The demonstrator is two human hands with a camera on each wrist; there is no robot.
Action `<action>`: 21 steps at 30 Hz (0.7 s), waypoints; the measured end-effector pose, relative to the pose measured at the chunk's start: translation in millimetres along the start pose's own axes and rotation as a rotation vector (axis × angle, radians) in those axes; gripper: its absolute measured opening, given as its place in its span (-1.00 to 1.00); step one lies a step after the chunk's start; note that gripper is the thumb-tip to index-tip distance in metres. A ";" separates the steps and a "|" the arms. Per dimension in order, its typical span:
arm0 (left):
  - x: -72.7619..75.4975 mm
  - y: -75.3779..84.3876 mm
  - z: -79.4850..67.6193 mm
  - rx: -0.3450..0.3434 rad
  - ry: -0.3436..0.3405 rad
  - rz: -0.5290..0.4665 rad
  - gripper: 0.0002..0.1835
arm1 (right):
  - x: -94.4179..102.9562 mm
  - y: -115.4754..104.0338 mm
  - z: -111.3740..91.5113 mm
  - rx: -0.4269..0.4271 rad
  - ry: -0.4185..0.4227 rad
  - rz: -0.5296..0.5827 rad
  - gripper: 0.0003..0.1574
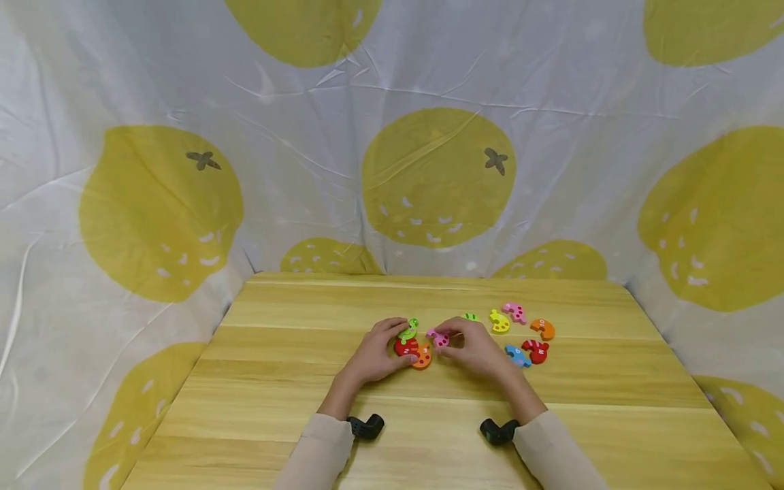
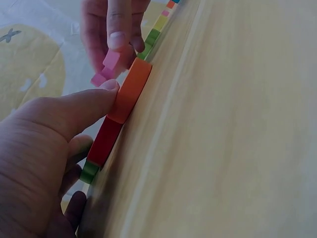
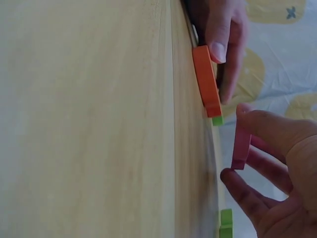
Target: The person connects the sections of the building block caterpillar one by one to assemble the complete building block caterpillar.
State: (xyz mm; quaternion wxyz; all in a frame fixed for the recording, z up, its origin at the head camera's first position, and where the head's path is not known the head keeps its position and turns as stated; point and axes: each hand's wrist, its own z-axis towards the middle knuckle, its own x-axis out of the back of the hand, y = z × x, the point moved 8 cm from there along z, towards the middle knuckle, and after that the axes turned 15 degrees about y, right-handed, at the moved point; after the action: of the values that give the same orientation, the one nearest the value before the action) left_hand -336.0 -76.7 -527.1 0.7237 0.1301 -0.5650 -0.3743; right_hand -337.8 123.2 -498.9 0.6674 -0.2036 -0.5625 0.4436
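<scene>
Right hand [image 1: 474, 344]: right of centre in the lower half of the head view, pinching pink piece [image 1: 438, 339] between thumb and fingers; just above loose green piece [image 1: 470, 317], partly hidden there.
Pink piece: raised off tabletop [image 1: 429, 435], apart from orange piece [image 1: 421, 356] in the right wrist view; spotted on its face.
Left hand [image 1: 378, 350]: just left of centre in the lower half of the head view, curled round a cluster of three, thumb against orange piece, other fingers reaching round to the far side by green piece [image 1: 408, 331].
Cluster: green piece uppermost in the head view, red piece [image 1: 404, 347] below it, marked 2, then orange piece at lower right, marked 3; lying flat on tabletop, touching one another.
Loose group: spread right of centre in the head view; yellow piece [image 1: 500, 322], spotted pink piece [image 1: 516, 312] above it, second orange piece [image 1: 542, 329] farther right, then blue piece [image 1: 517, 355] and striped red piece [image 1: 536, 352] below, close together.
Wrists: black devices [image 1: 366, 427] at pale sleeves [image 1: 321, 449], bottom of the head view.
Backdrop: white cloth [image 1: 294, 156] with yellow fruit print, filling the upper half.
</scene>
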 end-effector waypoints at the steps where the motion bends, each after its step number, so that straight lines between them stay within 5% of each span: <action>1: 0.0 0.5 -0.5 -0.006 0.000 0.000 -0.16 | -2.0 -1.2 0.2 0.005 -0.012 0.006 -0.58; 21: -0.5 -0.5 0.3 -0.025 0.004 0.000 -0.16 | -19.4 -2.5 5.1 0.072 -0.121 -0.092 -0.56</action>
State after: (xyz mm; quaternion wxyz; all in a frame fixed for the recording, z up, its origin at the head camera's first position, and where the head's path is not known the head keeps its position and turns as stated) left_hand -336.6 -76.6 -527.7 0.7264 0.1219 -0.5588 -0.3812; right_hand -341.1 104.8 -506.5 0.6587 -0.1262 -0.5944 0.4438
